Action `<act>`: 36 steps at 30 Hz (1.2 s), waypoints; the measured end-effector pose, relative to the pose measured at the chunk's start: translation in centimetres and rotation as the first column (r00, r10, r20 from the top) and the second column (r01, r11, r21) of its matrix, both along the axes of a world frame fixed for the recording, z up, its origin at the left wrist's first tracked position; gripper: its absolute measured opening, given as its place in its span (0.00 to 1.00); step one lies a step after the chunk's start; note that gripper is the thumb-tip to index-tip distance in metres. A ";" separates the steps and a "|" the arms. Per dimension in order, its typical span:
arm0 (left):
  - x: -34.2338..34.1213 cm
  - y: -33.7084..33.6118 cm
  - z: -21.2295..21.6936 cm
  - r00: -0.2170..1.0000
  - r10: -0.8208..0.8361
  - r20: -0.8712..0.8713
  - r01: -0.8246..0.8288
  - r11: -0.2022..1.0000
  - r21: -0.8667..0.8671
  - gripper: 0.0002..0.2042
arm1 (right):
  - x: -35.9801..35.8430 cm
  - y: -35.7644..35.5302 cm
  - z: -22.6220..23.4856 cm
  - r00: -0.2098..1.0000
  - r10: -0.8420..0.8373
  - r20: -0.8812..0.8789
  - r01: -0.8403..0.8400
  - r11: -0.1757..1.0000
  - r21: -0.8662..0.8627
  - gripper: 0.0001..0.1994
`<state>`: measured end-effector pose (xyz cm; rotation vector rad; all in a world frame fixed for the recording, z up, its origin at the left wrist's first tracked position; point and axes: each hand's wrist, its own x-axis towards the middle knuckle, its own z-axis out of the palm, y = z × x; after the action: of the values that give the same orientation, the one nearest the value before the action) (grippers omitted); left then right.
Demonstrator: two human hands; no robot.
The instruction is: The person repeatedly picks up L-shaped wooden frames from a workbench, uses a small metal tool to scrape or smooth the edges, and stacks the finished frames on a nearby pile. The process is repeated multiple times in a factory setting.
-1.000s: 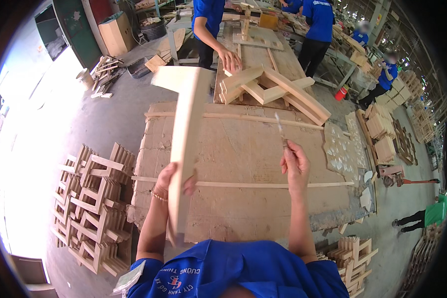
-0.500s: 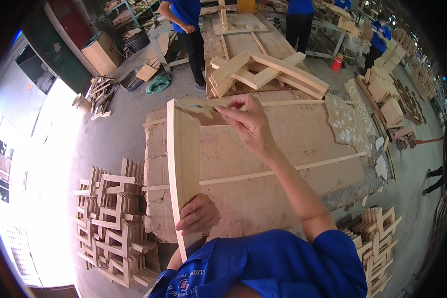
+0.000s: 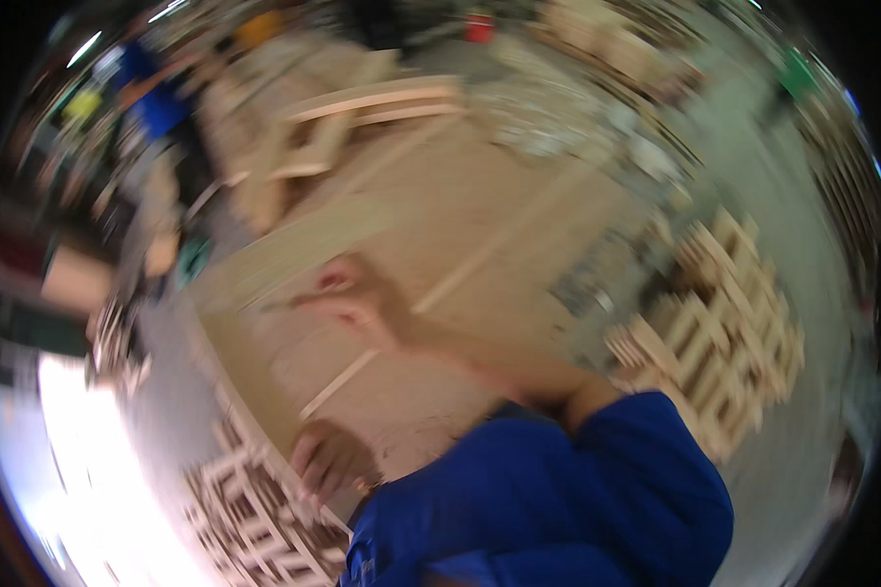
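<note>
My left hand [image 3: 333, 458] is closed round the lower end of a pale wooden L-shaped frame piece [image 3: 248, 377], which is held tilted over the work table [image 3: 499, 210]. Its long board runs up to a corner, and a second board reaches off to the right from there. Just inside that corner, my right hand [image 3: 354, 305] has thumb and fingers pinched together. Something thin seems to stick out from the fingertips, but blur hides what it is. Thin wooden strips lie across the table under my right forearm.
Joined wooden frames [image 3: 362, 103] lie at the table's far end. Stacked wooden frame pieces [image 3: 719, 333] stand at right, with another stack [image 3: 264, 519] at lower left. A co-worker in blue [image 3: 152, 98] is at far left. A red container [image 3: 479, 27] sits beyond the table.
The whole view has swung and tilted, bringing the right-hand stack further in. The frame piece now leans left in the picture. My hands keep their grips, with the right still near the corner.
</note>
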<state>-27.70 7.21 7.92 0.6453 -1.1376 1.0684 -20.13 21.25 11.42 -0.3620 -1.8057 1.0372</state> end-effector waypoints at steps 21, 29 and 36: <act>8.8 13.8 3.5 0.876 -0.238 -0.420 0.211 0.971 -0.110 0.09 | 21.6 -9.3 -8.6 0.955 -0.289 0.069 0.268 0.739 -0.619 0.18; 25.7 15.8 3.6 0.784 -0.317 -0.533 0.435 0.894 0.108 0.17 | 30.5 -16.7 -6.6 0.956 -0.289 0.047 0.260 0.763 -0.592 0.23; 43.4 11.9 2.8 0.745 -0.381 -0.548 0.497 0.864 0.075 0.22 | 40.6 -22.5 -4.4 0.861 -0.499 0.097 0.475 0.723 -0.502 0.45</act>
<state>15.68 19.08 10.75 0.7307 -0.8660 0.3190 20.43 -1.29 6.98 -1.0761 -1.2503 1.1083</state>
